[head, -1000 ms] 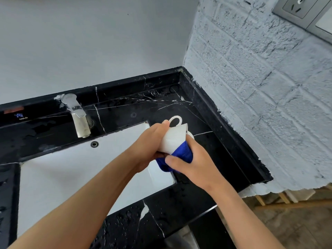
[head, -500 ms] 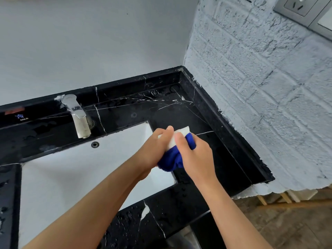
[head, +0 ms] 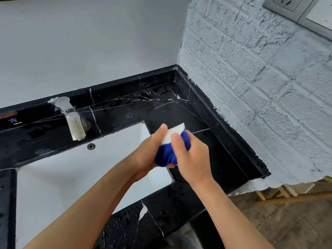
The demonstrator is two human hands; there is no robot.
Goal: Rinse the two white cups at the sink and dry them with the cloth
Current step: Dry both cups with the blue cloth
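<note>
A white cup [head: 173, 133] is held over the right edge of the white sink basin [head: 71, 169]. My left hand [head: 150, 151] grips it from the left, thumb up along its side. My right hand [head: 190, 157] presses a blue cloth [head: 166, 155] against the cup's right side and underside. Only a slanted strip of the cup shows between my fingers; its handle is hidden. A second cup is not in view.
A chrome tap [head: 71, 117] stands behind the basin on the wet black marble counter [head: 179, 108]. A white brick wall [head: 251, 87] closes the right side, with a grey socket plate [head: 283, 2] high up. Wooden floor [head: 287, 221] lies beyond the counter's right end.
The cup has turned in my hands, so its handle no longer shows. My right hand has slid the blue cloth up around the cup.
</note>
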